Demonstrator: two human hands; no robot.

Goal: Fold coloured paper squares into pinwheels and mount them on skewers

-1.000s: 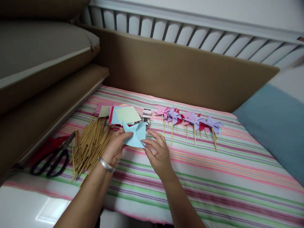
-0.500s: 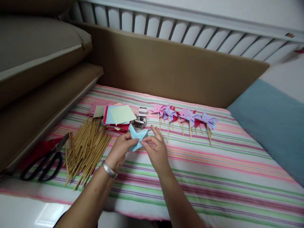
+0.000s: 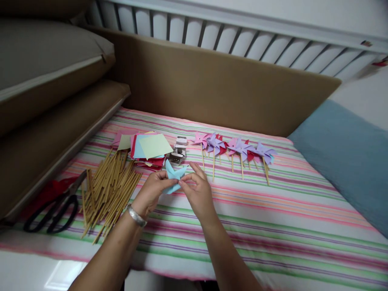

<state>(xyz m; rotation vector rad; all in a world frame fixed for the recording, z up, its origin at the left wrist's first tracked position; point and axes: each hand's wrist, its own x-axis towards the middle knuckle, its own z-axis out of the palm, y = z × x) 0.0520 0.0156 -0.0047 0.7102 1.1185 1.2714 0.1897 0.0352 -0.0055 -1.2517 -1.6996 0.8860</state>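
Note:
A light blue paper pinwheel (image 3: 175, 173) is held above the striped cloth, its corners folded in toward the middle. My left hand (image 3: 154, 189) grips it from the left, thumb pressed on the paper. From the right, my right hand (image 3: 198, 193) pinches it near the centre with thumb and forefinger, the other fingers loosely curled. Whether a pin sits between the fingertips is too small to make out. Just beyond the hands are small open boxes (image 3: 179, 150) with tiny shiny pieces and a stack of coloured paper squares (image 3: 154, 146).
Many thin wooden sticks (image 3: 112, 190) lie in a pile at left, beside black-handled scissors (image 3: 57, 210) and something red. Finished pinwheels on sticks (image 3: 239, 149) rest in a row at right. Brown cushions (image 3: 60, 117) and a brown panel (image 3: 206, 85) border the striped cloth (image 3: 273, 226).
Both hands keep hold of the blue paper pinwheel. Its right-hand corner looks folded further inward, and the fingers have shifted slightly. The whole view has moved a little.

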